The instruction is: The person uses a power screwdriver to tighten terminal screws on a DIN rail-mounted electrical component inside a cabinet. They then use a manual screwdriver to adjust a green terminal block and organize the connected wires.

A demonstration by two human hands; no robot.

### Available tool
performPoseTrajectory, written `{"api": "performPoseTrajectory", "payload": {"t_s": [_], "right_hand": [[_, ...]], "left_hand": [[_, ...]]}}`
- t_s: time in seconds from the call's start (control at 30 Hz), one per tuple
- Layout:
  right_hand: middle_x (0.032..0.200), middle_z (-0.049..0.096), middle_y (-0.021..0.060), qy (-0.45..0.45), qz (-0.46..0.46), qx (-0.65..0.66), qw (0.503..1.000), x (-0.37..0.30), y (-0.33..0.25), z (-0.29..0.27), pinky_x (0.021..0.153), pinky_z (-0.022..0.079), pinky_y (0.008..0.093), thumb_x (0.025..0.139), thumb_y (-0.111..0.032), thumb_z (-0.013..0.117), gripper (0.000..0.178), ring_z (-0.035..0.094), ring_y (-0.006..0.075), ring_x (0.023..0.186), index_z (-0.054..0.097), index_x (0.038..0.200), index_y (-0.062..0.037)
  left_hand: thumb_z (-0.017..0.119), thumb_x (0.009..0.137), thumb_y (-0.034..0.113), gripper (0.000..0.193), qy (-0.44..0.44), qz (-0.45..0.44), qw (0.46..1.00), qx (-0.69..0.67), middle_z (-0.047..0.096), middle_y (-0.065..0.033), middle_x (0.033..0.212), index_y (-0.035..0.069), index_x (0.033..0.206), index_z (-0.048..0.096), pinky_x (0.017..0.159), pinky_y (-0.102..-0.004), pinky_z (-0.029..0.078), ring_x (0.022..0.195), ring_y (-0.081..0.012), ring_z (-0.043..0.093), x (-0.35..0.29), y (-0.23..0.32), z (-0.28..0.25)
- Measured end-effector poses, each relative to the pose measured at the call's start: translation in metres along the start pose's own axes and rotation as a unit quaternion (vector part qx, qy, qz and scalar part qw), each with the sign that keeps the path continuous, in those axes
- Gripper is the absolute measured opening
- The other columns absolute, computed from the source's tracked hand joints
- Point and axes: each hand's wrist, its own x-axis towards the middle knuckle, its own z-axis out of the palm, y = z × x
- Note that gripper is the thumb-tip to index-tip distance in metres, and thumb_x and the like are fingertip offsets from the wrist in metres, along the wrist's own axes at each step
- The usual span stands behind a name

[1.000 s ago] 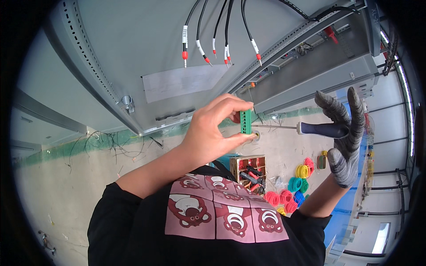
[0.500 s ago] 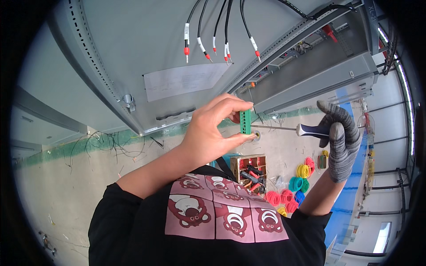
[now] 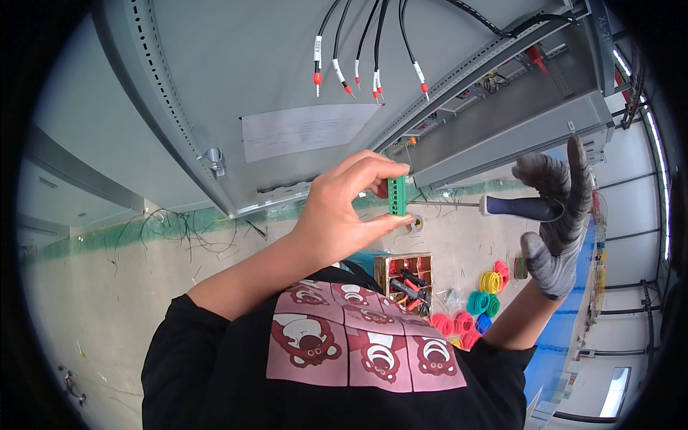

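Observation:
My bare left hand (image 3: pixel 335 206) pinches a small green terminal block (image 3: pixel 396 196) between thumb and fingers, its row of openings showing. A screwdriver (image 3: pixel 522 208) with a dark blue and white handle lies level to the right of it, its thin shaft reaching the block's side; the tip itself is too small to make out. My right hand (image 3: pixel 562 240), in a grey glove, has its fingers and thumb spread apart. The handle's end meets the palm, but the fingers are not wrapped round it. Black wires (image 3: pixel 378 54) with white labels and red ferrules hang above.
A grey cabinet with a sheet of paper (image 3: pixel 308 131) on it stands ahead. Below the hands are a divided toolbox (image 3: pixel 403 276) with pliers and several coils of coloured wire (image 3: pixel 478 303) on the floor. Loose black wires (image 3: pixel 179 233) lie at left.
My right hand's fingers have opened from round the screwdriver handle and spread wide. The left hand still pinches the terminal block. The view has shifted slightly.

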Motion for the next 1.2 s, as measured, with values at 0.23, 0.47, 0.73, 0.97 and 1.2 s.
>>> {"api": "performPoseTrajectory", "payload": {"t_s": [0.23,0.47,0.73,0.97,1.2], "right_hand": [[0.091,0.065,0.0079,-0.012,0.140,-0.028,0.990,-0.003,-0.007,-0.011,0.071,0.046,0.0247,0.087,-0.046,0.070,0.072,0.056,0.0093,0.072,0.053,0.137,0.0031],[0.106,0.068,0.0132,-0.101,0.127,-0.013,0.987,0.003,-0.003,-0.023,0.084,0.049,0.0289,0.087,-0.046,0.071,0.077,0.064,0.0161,0.090,0.048,0.140,0.0044],[0.114,0.063,0.0125,-0.043,0.044,-0.017,0.998,-0.005,0.010,-0.019,0.086,0.050,0.0297,0.087,-0.040,0.072,0.081,0.062,0.0164,0.099,0.036,0.148,0.0002],[0.091,0.063,0.0052,-0.066,0.133,0.032,0.988,0.004,0.004,-0.020,0.068,0.047,0.0240,0.085,-0.054,0.072,0.078,0.054,0.0081,0.079,0.053,0.137,0.0006],[0.097,0.061,0.0047,-0.016,0.064,0.045,0.997,0.004,0.011,-0.012,0.072,0.044,0.0219,0.083,-0.029,0.080,0.074,0.053,0.0078,0.080,0.046,0.143,-0.0020]], "left_hand": [[0.086,0.067,0.002,0.052,0.011,0.008,1.000,0.017,0.064,-0.0099,0.103,0.002,0.113,0.063,0.074,-0.0301,0.054,0.082,-0.0184,0.065,-0.001,0.001,-0.003],[0.086,0.067,0.002,0.051,0.013,0.000,1.000,0.005,0.064,-0.0096,0.103,0.002,0.113,0.063,0.074,-0.0299,0.054,0.082,-0.0181,0.065,0.000,-0.003,-0.001],[0.085,0.069,0.000,0.050,-0.012,-0.023,0.999,0.021,0.067,-0.0104,0.112,0.004,0.114,0.064,0.080,-0.0297,0.055,0.094,-0.0175,0.066,0.002,0.001,-0.004],[0.087,0.068,0.000,0.075,0.015,-0.070,0.996,-0.046,0.068,-0.0117,0.115,0.004,0.130,0.044,0.083,-0.0295,0.054,0.092,-0.0156,0.066,0.000,0.002,0.001],[0.086,0.069,0.000,0.080,0.018,-0.065,0.997,-0.026,0.068,-0.0129,0.114,0.003,0.132,0.037,0.085,-0.0301,0.053,0.092,-0.0154,0.066,0.000,0.003,0.004]]}}
